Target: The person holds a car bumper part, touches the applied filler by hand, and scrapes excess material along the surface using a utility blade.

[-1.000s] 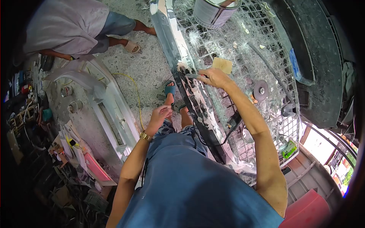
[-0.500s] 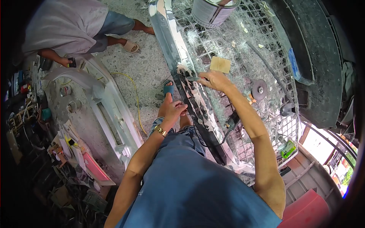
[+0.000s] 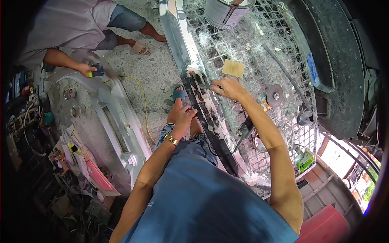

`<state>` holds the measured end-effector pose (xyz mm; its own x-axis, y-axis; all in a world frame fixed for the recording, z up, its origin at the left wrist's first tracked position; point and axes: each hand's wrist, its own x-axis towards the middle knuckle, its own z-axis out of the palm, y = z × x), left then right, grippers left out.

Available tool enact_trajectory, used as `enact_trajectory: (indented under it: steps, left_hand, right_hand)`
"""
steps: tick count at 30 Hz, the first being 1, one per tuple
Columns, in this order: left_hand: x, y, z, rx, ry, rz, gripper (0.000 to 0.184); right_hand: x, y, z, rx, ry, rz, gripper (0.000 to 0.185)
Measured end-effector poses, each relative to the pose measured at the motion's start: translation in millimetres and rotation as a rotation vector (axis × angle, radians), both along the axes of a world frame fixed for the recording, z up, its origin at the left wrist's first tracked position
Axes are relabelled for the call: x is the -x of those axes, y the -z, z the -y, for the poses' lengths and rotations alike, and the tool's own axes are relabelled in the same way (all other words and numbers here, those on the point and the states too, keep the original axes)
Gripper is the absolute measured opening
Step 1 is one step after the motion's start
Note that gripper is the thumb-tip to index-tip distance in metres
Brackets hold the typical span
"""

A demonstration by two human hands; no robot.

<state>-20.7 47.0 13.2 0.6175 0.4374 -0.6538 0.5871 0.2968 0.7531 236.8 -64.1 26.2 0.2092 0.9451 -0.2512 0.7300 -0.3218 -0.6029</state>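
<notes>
As right hand [image 3: 229, 88] grips tool [image 3: 206, 86], left hand [image 3: 184, 118] half-curls

Before you, a bumper [image 3: 210, 111] runs from far to near along the left edge of a mesh rack [image 3: 304, 139]. Your left hand [image 3: 184, 118] is at its left side; your right hand [image 3: 229, 88] reaches from its right, the scraper [image 3: 206, 86] over it. On the rack, a can [image 3: 226, 15] stands far, sandpaper [image 3: 233, 68] nearer, a grinding disc [image 3: 271, 94] right of that. Left of you, across a floor cable [image 3: 145, 103], lies a second bumper [image 3: 130, 125].
</notes>
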Motion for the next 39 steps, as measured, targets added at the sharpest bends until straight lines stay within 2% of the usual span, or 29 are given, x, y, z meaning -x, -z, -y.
enact_trajectory:
  steps: [3, 17, 18, 21, 24, 29, 32, 34, 39]
  left_hand:
    - [-5, -16, 0, 0.014, -0.001, -0.037, 0.036]
    - [-4, -11, 2, 0.141, -0.088, 0.064, 0.027]
    - [-6, -14, 1, 0.121, -0.077, 0.046, 0.026]
    - [6, 20, 0, 0.151, -0.069, 0.079, 0.024]
    - [-1, -2, -1, 0.216, -0.103, 0.103, 0.023]
    - [-2, -6, 1, 0.225, -0.14, 0.073, 0.024]
    - [-1, -3, 3, 0.23, -0.153, 0.076, 0.025]
    - [0, 0, 3, 0.234, -0.161, 0.086, 0.025]
    - [0, 3, 0, 0.26, -0.128, 0.071, 0.026]
  right_hand:
    - [1, -2, 2, 0.017, 0.007, -0.009, 0.034]
    - [1, -10, 20, 0.122, -0.057, -0.079, 0.031]
    - [0, -11, 21, 0.103, -0.063, -0.075, 0.032]
    - [-2, -14, 28, 0.037, -0.024, -0.093, 0.033]
    - [-6, -18, 17, -0.008, 0.057, -0.12, 0.034]
    - [-10, -2, -13, -0.103, 0.127, -0.102, 0.032]
    - [-13, 3, -17, -0.005, 0.03, -0.091, 0.031]
    - [-14, 2, -9, 0.048, -0.061, -0.179, 0.032]
    - [-4, -1, 14, 0.085, -0.122, -0.197, 0.033]
